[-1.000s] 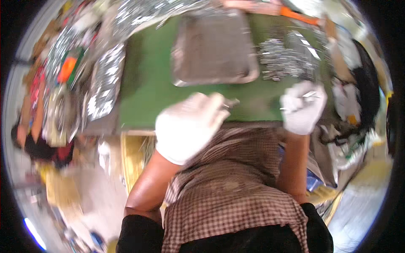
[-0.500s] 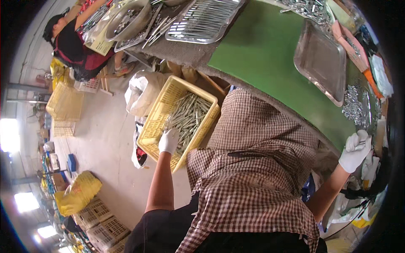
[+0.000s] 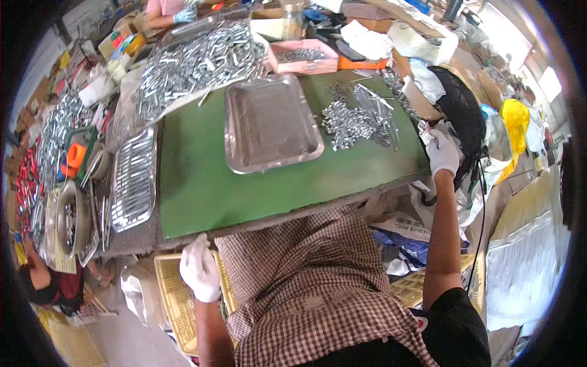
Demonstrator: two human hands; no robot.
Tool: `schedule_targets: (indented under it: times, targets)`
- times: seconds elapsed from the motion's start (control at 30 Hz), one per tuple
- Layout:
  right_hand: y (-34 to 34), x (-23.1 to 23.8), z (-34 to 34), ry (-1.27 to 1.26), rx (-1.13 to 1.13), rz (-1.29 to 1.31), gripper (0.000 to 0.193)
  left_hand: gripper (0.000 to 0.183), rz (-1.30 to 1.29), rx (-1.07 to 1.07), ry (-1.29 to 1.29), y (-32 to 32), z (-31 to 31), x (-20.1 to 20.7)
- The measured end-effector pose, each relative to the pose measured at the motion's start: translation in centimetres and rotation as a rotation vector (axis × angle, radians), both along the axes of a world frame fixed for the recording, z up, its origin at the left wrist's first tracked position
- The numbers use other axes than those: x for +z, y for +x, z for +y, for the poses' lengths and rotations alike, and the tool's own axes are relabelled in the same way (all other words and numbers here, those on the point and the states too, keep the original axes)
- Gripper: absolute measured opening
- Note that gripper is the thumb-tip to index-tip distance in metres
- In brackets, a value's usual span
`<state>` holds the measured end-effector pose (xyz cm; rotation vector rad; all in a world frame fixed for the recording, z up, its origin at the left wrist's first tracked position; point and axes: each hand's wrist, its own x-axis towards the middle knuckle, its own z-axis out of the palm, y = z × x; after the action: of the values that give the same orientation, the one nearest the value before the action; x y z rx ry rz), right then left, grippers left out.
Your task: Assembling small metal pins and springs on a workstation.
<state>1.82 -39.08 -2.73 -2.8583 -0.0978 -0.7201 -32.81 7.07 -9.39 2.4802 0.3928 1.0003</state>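
Note:
My left hand [image 3: 200, 269], in a white glove, is raised over the yellow plastic basket [image 3: 173, 293], just off the table's front edge. Its fingers are drawn together; whatever may be between them cannot be made out. At the right end of the table my right hand [image 3: 441, 153], also gloved in white, reaches beside a black mesh-like bundle [image 3: 460, 104]. Its fingers curl at a small pale piece, too unclear to name. A bare metal tray [image 3: 269, 125] lies on the green mat [image 3: 195, 189] in front of me. Small shiny metal parts [image 3: 350, 122] are heaped right of it.
A second metal tray [image 3: 136, 177] with thin rods stands at the mat's left. Behind lies a large pile of metal pieces [image 3: 202, 61], beside a pink bin [image 3: 302, 57] of small parts. Another person's gloved hand [image 3: 184, 14] shows at the far side. Bags [image 3: 403, 238] hang under the table.
My view has swung right and up to the tabletop. My left hand has come up out of the rods in the basket. My right hand has reached forward to the table's right end.

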Motion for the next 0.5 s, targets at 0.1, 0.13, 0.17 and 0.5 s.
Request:
schedule_targets:
  times: [0.1, 0.13, 0.17, 0.5]
  targets:
    - [-2.4, 1.3, 1.8, 0.076, 0.078, -0.187, 0.021, 0.032, -0.048, -0.061, 0.08, 0.1, -1.4, 0.6]
    - [-3.5, 2.0, 3.4, 0.121, 0.151, -0.188, 0.021, 0.032, -0.057, -0.064, 0.085, 0.1, -1.8, 0.7]
    - [-4.4, 2.3, 4.6, 0.162, 0.258, -0.173, 0.021, 0.032, -0.058, -0.071, 0.07, 0.1, -2.2, 1.0]
    - [-7.9, 2.2, 11.3, -0.089, 0.542, 0.19, 0.025, 0.022, -0.009, -0.178, 0.079, 1.1, -4.2, 1.2]
